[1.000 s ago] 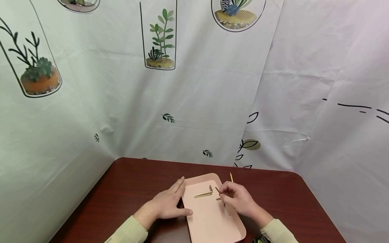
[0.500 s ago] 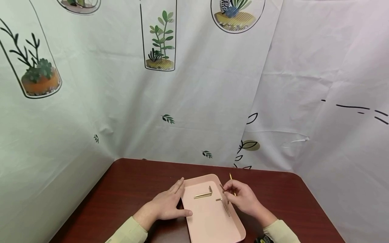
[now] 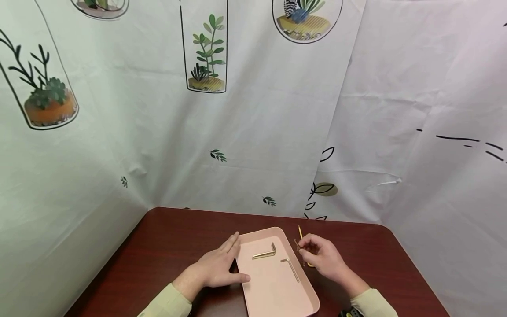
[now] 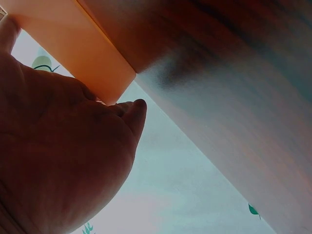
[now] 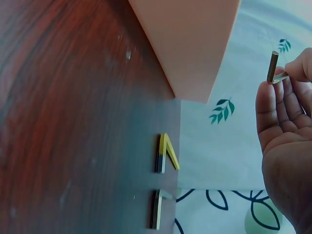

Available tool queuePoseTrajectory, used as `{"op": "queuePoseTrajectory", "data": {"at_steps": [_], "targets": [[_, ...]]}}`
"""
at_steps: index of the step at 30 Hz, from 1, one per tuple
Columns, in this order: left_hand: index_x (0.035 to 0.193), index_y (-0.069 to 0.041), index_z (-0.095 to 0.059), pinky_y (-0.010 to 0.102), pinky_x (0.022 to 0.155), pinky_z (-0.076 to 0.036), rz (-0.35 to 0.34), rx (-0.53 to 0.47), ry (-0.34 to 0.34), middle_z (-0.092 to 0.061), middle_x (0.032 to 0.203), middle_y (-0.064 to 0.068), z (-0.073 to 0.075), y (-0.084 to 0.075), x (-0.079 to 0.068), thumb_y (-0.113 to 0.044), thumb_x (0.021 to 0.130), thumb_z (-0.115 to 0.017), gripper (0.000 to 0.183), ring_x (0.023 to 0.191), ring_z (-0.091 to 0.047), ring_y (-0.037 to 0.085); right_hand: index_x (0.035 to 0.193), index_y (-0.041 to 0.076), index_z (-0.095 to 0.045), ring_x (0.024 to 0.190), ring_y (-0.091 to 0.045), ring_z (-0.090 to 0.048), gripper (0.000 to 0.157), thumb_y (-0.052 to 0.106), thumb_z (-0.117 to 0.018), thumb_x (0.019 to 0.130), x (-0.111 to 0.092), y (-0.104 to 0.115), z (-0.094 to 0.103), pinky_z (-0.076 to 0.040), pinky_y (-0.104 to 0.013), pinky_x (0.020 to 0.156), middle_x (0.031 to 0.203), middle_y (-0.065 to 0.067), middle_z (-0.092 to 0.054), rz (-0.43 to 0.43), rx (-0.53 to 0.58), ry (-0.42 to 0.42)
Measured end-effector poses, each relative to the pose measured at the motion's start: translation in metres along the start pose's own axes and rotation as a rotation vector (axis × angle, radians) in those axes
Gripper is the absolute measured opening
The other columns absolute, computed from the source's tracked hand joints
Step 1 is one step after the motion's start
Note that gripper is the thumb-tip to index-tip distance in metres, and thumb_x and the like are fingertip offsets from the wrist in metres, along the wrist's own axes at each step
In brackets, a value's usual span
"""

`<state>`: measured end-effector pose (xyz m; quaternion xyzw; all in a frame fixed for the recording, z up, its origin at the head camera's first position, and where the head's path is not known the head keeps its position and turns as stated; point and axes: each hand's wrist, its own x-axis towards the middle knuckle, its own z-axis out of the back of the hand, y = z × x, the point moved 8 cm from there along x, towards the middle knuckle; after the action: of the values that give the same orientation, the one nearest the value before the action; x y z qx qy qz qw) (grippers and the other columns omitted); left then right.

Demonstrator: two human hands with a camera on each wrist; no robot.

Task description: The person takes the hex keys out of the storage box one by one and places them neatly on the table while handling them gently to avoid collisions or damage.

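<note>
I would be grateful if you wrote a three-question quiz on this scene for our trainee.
1. What does the right hand pinch? A) a pencil; B) an L-shaped metal rod; C) a spoon
2. True or false: the yellow L-shaped piece lies on the table.
3. Which object does the left hand touch?

Key: 1. B. 2. True. 3. The pink tray, along its left edge in the head view.

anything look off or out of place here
Nothing looks spilled or broken. The pink tray sits slantwise to the back edge of the table, and a yellow hex key and a metal key lie outside it, though similar keys lie inside.
</note>
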<state>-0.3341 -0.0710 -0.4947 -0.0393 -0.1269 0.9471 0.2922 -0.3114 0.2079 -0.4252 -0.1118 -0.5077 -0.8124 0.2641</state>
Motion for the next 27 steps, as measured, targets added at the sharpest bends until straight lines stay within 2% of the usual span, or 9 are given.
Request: {"op": "queuePoseTrajectory", "data": {"at_steps": [6,12,15,20,24,27], "targets": [[0.163,-0.002,-0.018,0.047,0.101,-0.049,0.003,-0.005,0.007,-0.009,0.171,0.014,-0.001,0.001,0.0,-0.083,0.087,-0.048,0.116,0.154,-0.023,0.025,0.09,0.002,-0.066,0.062,-0.008,-0.057,0.018,-0.014,-0.071,0.086,-0.003,0.001,0.009,-0.05,-0.027,0.051,0.073,-0.007,-0.062,0.016,-0.045,-0.039],[0.163,-0.002,-0.018,0.047,0.101,-0.049,0.008,-0.004,0.011,-0.008,0.171,0.013,0.0,0.001,-0.001,-0.084,0.087,-0.048,0.116,0.155,-0.022,0.025,0.091,0.003,-0.067,0.065,-0.01,-0.057,0.018,-0.013,-0.072,0.085,-0.005,-0.004,0.016,-0.049,-0.026,0.054,0.076,-0.003,-0.062,-0.01,-0.095,-0.071],[0.163,-0.002,-0.018,0.047,0.101,-0.049,0.009,-0.009,0.015,-0.008,0.171,0.013,0.0,0.0,-0.001,-0.084,0.087,-0.048,0.116,0.155,-0.022,0.025,0.091,0.005,-0.067,0.063,-0.011,-0.057,0.019,-0.013,-0.071,0.085,-0.007,-0.006,0.019,-0.048,-0.026,0.052,0.075,-0.003,-0.062,-0.026,-0.102,-0.075],[0.163,-0.001,-0.018,0.047,0.101,-0.049,0.009,-0.013,0.013,-0.009,0.171,0.013,0.0,-0.001,-0.002,-0.083,0.087,-0.049,0.116,0.155,-0.022,0.025,0.09,0.012,-0.065,0.055,-0.005,-0.053,0.025,-0.012,-0.07,0.087,-0.009,-0.006,0.024,-0.045,-0.027,0.043,0.073,-0.005,-0.061,-0.05,-0.081,-0.073],[0.163,-0.002,-0.018,0.047,0.102,-0.048,0.007,-0.012,0.011,-0.008,0.171,0.013,0.0,-0.001,-0.002,-0.082,0.087,-0.049,0.115,0.155,-0.021,0.025,0.091,0.006,-0.065,0.055,-0.003,-0.052,0.02,-0.013,-0.071,0.087,-0.01,-0.009,0.029,-0.044,-0.027,0.042,0.073,-0.006,-0.06,-0.048,-0.077,-0.078],[0.163,-0.002,-0.018,0.048,0.103,-0.048,0.005,-0.013,0.01,-0.008,0.171,0.013,0.0,-0.001,-0.001,-0.082,0.087,-0.049,0.115,0.155,-0.021,0.026,0.092,0.004,-0.066,0.059,-0.005,-0.054,0.019,-0.013,-0.072,0.086,-0.011,-0.021,0.032,-0.046,-0.026,0.047,0.075,-0.005,-0.061,-0.042,-0.11,-0.094]]}}
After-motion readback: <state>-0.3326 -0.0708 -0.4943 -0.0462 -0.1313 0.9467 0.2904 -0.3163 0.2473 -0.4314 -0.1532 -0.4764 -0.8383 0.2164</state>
